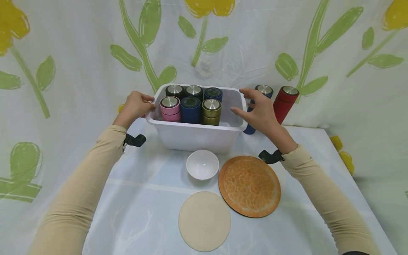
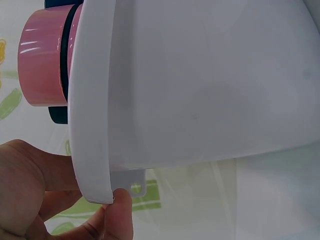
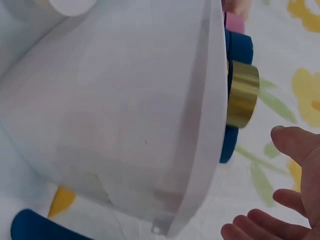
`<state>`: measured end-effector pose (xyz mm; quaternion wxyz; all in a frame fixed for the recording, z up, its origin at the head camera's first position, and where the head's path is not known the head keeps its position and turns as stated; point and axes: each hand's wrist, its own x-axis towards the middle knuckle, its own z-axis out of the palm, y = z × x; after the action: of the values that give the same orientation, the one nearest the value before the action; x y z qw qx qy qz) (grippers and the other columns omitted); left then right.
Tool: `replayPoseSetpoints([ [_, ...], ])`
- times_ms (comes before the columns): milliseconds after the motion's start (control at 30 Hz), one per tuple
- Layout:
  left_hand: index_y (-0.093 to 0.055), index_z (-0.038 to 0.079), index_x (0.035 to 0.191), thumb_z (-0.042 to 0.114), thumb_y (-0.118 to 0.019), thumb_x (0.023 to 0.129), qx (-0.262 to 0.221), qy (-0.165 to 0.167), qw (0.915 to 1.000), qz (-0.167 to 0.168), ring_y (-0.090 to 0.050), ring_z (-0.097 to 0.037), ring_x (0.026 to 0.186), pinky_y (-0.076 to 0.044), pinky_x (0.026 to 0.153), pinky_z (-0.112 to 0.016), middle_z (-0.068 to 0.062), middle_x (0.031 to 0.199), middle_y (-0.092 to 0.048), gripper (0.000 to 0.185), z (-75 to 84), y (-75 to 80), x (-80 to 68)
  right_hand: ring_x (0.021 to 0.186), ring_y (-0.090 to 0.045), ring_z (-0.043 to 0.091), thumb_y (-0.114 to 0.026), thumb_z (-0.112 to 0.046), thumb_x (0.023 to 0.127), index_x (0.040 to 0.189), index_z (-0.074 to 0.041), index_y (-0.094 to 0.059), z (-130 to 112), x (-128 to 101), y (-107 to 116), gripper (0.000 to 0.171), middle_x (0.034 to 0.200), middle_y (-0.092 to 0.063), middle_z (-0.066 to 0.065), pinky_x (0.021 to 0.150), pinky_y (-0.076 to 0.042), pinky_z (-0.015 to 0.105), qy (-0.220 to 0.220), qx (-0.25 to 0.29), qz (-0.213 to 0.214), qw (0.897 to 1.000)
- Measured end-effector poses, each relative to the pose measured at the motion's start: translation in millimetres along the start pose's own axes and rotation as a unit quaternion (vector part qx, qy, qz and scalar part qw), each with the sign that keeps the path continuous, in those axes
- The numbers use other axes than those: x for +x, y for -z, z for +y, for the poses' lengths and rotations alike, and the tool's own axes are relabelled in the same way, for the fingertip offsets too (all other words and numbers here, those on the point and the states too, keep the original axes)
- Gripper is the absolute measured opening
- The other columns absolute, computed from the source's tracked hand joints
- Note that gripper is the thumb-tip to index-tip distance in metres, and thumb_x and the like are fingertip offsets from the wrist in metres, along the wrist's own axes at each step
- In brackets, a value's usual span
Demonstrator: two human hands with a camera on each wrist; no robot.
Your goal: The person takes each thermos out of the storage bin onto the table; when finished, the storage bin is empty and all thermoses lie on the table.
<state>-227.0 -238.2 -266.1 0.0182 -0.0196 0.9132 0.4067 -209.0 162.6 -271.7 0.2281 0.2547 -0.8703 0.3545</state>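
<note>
My left hand (image 1: pixel 135 105) grips the left rim of a white plastic bin (image 1: pixel 194 136), fingers curled over its edge, while my right hand (image 1: pixel 259 111) hovers spread and relaxed just beside the bin's right rim, holding nothing. The bin sits between my hands on the table (image 1: pixel 137 212), with six bottles (image 1: pixel 190 109) standing upright in its left part. Nearer me lie a white bowl (image 1: pixel 202 164), an orange mat (image 1: pixel 249 186) and a beige disc (image 1: pixel 204 221).
</note>
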Motion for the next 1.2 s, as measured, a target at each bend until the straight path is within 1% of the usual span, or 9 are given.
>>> replayPoseSetpoints([
  [100,-0.056,-0.006,0.138,0.012,-0.066,0.094,0.001,0.001,1.0000,0.000,-0.064,-0.037,0.103,-0.061,0.072,-0.034,-0.028,0.127,-0.061,0.048,-0.4,0.1,0.0,0.116,-0.061,0.030,-0.084,-0.022,0.082,0.133,-0.003,-0.060,-2,0,-7,0.059,0.131,-0.062,0.014,0.087,-0.057,0.046,-0.002,0.007,-0.006,1.000],
  [233,-0.056,-0.006,0.138,0.012,-0.066,0.094,0.001,0.002,1.0000,0.000,-0.065,-0.037,0.103,-0.061,0.073,-0.035,-0.028,0.127,-0.061,0.048,0.1,0.1,-0.5,0.116,-0.061,0.027,-0.083,-0.024,0.083,0.135,-0.004,-0.059,-7,-1,-15,0.060,0.133,-0.061,0.012,0.089,-0.057,0.044,-0.018,0.018,-0.022,0.999],
  [433,-0.056,-0.006,0.138,0.012,-0.065,0.094,0.003,0.001,1.0000,0.002,-0.065,-0.038,0.103,-0.061,0.073,-0.034,-0.028,0.126,-0.061,0.048,0.5,-0.4,-0.7,0.120,-0.059,0.025,-0.083,-0.023,0.084,0.137,-0.005,-0.058,-13,-1,-26,0.061,0.134,-0.061,0.011,0.092,-0.055,0.043,-0.038,0.050,-0.043,0.997],
  [600,-0.056,-0.005,0.138,0.012,-0.065,0.094,0.005,0.001,1.0000,0.003,-0.064,-0.038,0.103,-0.061,0.073,-0.035,-0.028,0.127,-0.061,0.048,0.7,-1.0,-0.7,0.119,-0.059,0.025,-0.083,-0.022,0.084,0.136,-0.005,-0.058,-15,0,-34,0.060,0.132,-0.062,0.012,0.091,-0.055,0.042,-0.032,0.067,-0.046,0.996],
  [700,-0.056,-0.005,0.138,0.012,-0.065,0.095,0.005,0.001,1.0000,0.002,-0.064,-0.038,0.103,-0.061,0.073,-0.035,-0.029,0.127,-0.061,0.048,0.3,-0.8,-0.7,0.117,-0.061,0.027,-0.083,-0.021,0.083,0.134,-0.003,-0.059,-16,1,-39,0.060,0.130,-0.062,0.014,0.090,-0.056,0.043,-0.028,0.079,-0.045,0.995],
  [800,-0.056,-0.005,0.138,0.013,-0.065,0.095,0.005,0.000,1.0000,0.002,-0.064,-0.038,0.103,-0.060,0.073,-0.035,-0.028,0.127,-0.061,0.048,-0.3,-0.5,-0.6,0.116,-0.062,0.030,-0.083,-0.021,0.083,0.133,-0.001,-0.058,-17,3,-44,0.059,0.128,-0.062,0.015,0.090,-0.056,0.045,-0.030,0.092,-0.049,0.994],
  [900,-0.056,-0.005,0.138,0.013,-0.065,0.094,0.006,-0.002,1.0000,0.002,-0.065,-0.037,0.102,-0.060,0.073,-0.034,-0.028,0.126,-0.061,0.047,-0.8,-0.4,-0.5,0.116,-0.062,0.030,-0.083,-0.022,0.083,0.133,-0.002,-0.058,-19,4,-49,0.059,0.128,-0.063,0.014,0.091,-0.055,0.045,-0.036,0.101,-0.056,0.993],
  [1100,-0.056,-0.005,0.137,0.013,-0.065,0.094,0.006,-0.004,1.0000,0.002,-0.064,-0.036,0.101,-0.060,0.071,-0.032,-0.028,0.127,-0.061,0.047,-1.0,-0.4,-0.5,0.115,-0.062,0.027,-0.084,-0.022,0.083,0.134,-0.001,-0.057,-21,6,-55,0.061,0.128,-0.063,0.014,0.091,-0.056,0.044,-0.034,0.099,-0.065,0.992],
  [1200,-0.057,-0.005,0.137,0.013,-0.064,0.094,0.008,-0.006,0.9999,0.004,-0.065,-0.036,0.101,-0.060,0.071,-0.033,-0.028,0.126,-0.062,0.047,-0.4,-0.3,-0.3,0.111,-0.064,0.028,-0.084,-0.021,0.082,0.134,0.000,-0.057,-21,9,-58,0.062,0.126,-0.063,0.015,0.091,-0.056,0.043,-0.028,0.099,-0.063,0.993],
])
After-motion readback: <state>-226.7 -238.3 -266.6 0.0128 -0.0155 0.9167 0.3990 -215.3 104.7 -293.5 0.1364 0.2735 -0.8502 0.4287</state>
